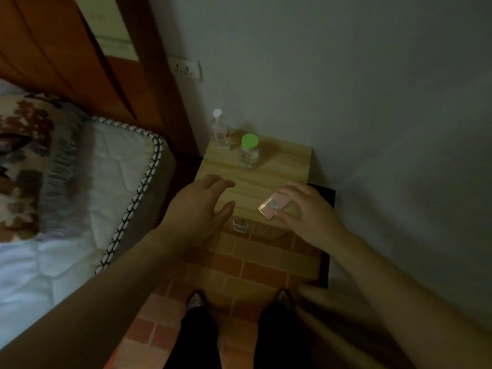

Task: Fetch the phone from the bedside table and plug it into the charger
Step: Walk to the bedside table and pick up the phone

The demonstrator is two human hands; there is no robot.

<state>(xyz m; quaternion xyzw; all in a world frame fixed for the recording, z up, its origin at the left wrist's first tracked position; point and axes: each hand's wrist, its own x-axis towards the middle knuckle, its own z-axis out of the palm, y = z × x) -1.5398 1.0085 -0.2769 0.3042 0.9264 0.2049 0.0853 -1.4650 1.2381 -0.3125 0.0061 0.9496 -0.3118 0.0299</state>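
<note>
stage: the fetch is under way, by the look of it; the plugging-in is not yet done and no charger or cable shows.
phone [274,208]: pink, at the near right corner of the bedside table [282,166], tilted, one end apparently raised off the wood.
right hand [306,211]: fingers and thumb closed around the phone's edges, grasping it.
left hand [198,206]: fingers spread, holding nothing, hovering over the table's near left edge.
surface: pale wood top; green-capped bottle [249,154] and white-capped bottle [220,133] stand at the far side.
room: dim; bed [80,169] to the left, wall socket [186,68] far above the table, brick-pattern floor [239,267] near.
</note>
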